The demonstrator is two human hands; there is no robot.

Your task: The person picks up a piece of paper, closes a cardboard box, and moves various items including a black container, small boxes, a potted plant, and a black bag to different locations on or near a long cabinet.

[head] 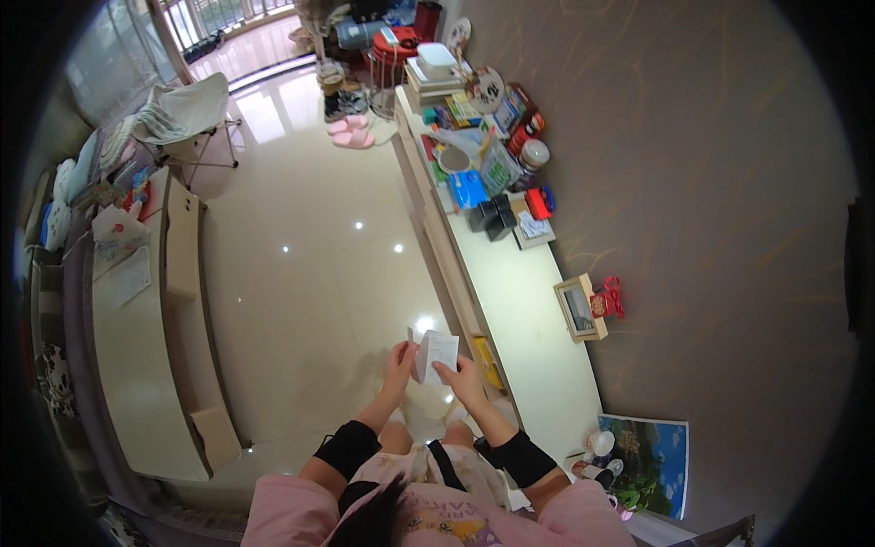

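A folded sheet of white paper (443,350) with print on it is held in front of my body, above the tiled floor. My right hand (463,378) grips its right side, thumb on the printed face. At the paper's left edge, my left hand (398,364) pinches a narrow raised part between thumb and fingers. The two hands are a short way apart. Black bands wrap both forearms.
To the right runs a long white-topped cabinet (509,294) with books, bags, black boxes and a framed picture (578,308). A low table (130,342) stands at the left. Further off are a folding chair (198,109), pink slippers (352,139) and a stool (396,41).
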